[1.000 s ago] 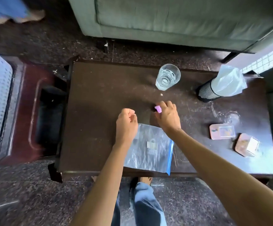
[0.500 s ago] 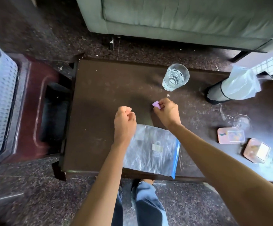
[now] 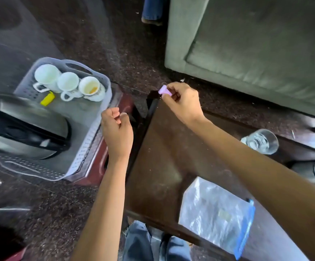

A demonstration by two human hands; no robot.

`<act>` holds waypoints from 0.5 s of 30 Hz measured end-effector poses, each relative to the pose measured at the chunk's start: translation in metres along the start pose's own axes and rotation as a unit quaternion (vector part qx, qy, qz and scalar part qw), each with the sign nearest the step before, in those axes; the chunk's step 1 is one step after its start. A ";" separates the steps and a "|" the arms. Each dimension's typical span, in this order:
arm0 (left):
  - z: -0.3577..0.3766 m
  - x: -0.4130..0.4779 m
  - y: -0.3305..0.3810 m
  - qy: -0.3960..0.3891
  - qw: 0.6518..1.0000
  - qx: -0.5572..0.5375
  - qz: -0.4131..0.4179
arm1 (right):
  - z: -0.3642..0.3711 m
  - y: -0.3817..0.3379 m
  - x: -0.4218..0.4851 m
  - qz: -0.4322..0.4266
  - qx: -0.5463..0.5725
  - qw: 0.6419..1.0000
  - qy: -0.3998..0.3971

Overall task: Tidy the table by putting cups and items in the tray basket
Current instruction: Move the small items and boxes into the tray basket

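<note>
My right hand (image 3: 181, 102) pinches a small purple item (image 3: 164, 90) above the far left corner of the dark wooden table (image 3: 162, 147). My left hand (image 3: 116, 132) is a curled fist holding nothing, hovering between the table and the grey tray basket (image 3: 89, 140). The basket sits on a reddish stand to the left and holds three white cups (image 3: 68, 84), a small yellow item (image 3: 47, 98) and a steel kettle (image 3: 25, 125). A glass of water (image 3: 262, 141) stands on the table's right side.
A clear zip bag with a blue seal (image 3: 217, 211) lies on the table's near side. A green sofa (image 3: 256, 44) stands beyond the table. My jeans-clad legs (image 3: 153, 243) are below, and another person's leg (image 3: 152, 10) shows at the top.
My view swung left, bringing the basket into sight. My right hand lifted the purple item off the table and carried it left to the table's corner. My left fist moved left too.
</note>
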State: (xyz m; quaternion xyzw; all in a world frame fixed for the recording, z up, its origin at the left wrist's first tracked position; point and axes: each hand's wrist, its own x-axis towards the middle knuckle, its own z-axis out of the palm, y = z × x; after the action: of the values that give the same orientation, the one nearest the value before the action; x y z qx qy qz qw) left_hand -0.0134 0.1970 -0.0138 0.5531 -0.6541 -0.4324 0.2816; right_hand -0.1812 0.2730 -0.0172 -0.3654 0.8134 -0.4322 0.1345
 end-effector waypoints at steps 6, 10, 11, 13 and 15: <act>-0.037 0.049 -0.005 0.068 0.997 -0.036 -0.010 | 0.073 -0.073 0.062 -0.099 -0.006 0.993 -0.067; -0.048 0.080 -0.018 0.087 0.993 -0.061 -0.057 | 0.133 -0.114 0.096 -0.135 0.006 0.980 -0.146; -0.048 0.085 -0.021 0.090 0.992 -0.064 -0.057 | 0.147 -0.122 0.103 -0.148 0.000 0.976 -0.160; -0.049 0.098 -0.029 0.101 0.990 -0.077 -0.068 | 0.177 -0.137 0.118 -0.183 -0.023 0.963 -0.195; -0.050 0.109 -0.034 0.116 0.983 -0.099 -0.102 | 0.205 -0.150 0.131 -0.230 -0.059 0.943 -0.232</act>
State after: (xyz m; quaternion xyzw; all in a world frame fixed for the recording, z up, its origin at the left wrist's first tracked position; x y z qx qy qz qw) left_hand 0.0206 0.0783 -0.0324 0.6325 -0.5111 -0.4542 0.3639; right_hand -0.0913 0.0016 -0.0055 -0.6398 0.6778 -0.3058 0.1942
